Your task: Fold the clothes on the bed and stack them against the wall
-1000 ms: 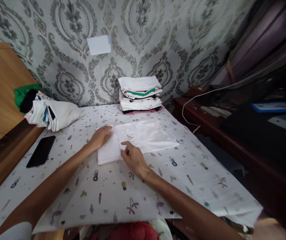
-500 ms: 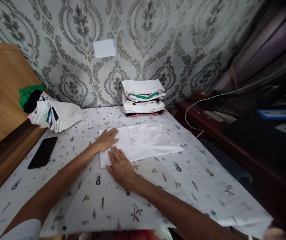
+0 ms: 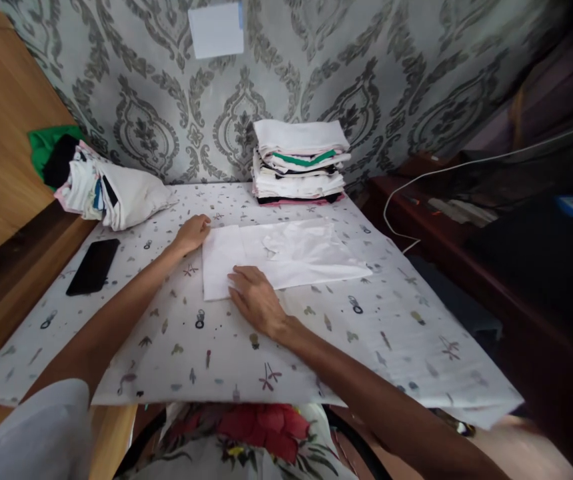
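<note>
A white garment [image 3: 293, 257], folded into a long shape with a wrinkled right end, lies on the patterned table cover [image 3: 286, 347]. My left hand [image 3: 193, 235] is at its far left corner, fingers curled in and closed on the edge; the fingertips are partly hidden. Over the near edge, my right hand [image 3: 259, 300] rests with its fingers stretched across the cloth and the thumb apart.
A stack of folded clothes [image 3: 299, 163] stands by the wall. Bunched clothes [image 3: 116, 190] lie at the back left, with a black phone [image 3: 93, 267] in front. A white cable [image 3: 391, 207] hangs by the dark red furniture [image 3: 436, 233] at right.
My left hand has gone from lying flat on the garment to its far left corner, fingers curling. The right hand stays at the near edge. The camera view has tilted down.
</note>
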`<state>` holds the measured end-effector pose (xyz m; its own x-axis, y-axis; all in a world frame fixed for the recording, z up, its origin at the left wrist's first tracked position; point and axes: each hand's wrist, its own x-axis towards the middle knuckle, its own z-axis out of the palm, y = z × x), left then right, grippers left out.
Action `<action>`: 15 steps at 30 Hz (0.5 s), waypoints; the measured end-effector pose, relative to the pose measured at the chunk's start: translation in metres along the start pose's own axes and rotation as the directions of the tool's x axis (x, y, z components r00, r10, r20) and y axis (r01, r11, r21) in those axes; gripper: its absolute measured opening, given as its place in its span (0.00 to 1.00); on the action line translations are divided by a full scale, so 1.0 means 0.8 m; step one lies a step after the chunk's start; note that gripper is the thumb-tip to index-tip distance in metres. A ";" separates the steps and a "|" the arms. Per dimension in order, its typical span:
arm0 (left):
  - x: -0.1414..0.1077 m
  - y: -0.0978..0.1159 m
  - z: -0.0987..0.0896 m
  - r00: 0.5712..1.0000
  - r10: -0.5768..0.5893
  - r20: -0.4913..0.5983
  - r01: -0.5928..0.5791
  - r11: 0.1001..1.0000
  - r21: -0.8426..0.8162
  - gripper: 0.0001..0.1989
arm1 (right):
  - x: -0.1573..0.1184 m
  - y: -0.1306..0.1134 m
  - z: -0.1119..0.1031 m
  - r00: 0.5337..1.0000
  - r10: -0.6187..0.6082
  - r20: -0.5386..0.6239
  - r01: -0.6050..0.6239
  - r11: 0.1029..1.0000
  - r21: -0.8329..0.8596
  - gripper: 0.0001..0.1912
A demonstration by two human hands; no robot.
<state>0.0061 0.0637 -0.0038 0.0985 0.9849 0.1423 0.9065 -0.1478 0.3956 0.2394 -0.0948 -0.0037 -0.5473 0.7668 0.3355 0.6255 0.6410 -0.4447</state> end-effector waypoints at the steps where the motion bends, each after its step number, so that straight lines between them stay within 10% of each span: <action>1: -0.004 -0.003 -0.002 1.000 -0.027 0.003 0.027 0.999 0.018 0.15 | 0.001 -0.004 -0.002 1.000 0.000 0.001 0.000 1.000 -0.014 0.13; 15: -0.059 0.006 0.012 0.993 0.118 -0.006 -0.116 0.982 0.151 0.21 | 0.006 -0.050 0.020 0.948 -0.211 0.238 0.254 0.952 -0.170 0.10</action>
<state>0.0100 0.0172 -0.0177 0.2020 0.9601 0.1935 0.9404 -0.2453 0.2354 0.2026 -0.1177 0.0022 -0.7829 0.5841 0.2141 0.5511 0.8109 -0.1971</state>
